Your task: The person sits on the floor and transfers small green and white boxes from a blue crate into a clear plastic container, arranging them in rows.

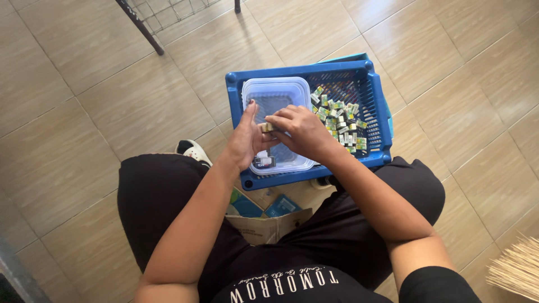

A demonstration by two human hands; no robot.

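Note:
I sit over a blue plastic crate (376, 106) on a tiled floor. Inside it stands a clear lidless plastic tub (275, 90) on the left, and a heap of several small green-and-white boxes (339, 120) lies on the right. My left hand (247, 137) and my right hand (300, 132) meet above the tub, both pinching one small box (268, 127) between their fingertips. A small dark item (264, 162) lies at the near end of the tub.
A torn cardboard box (269, 227) with blue packets sits between my knees. A white shoe (193, 151) shows by my left knee. A wire rack on dark legs (143, 28) stands at the far side, and broom bristles (516, 269) lie at the right.

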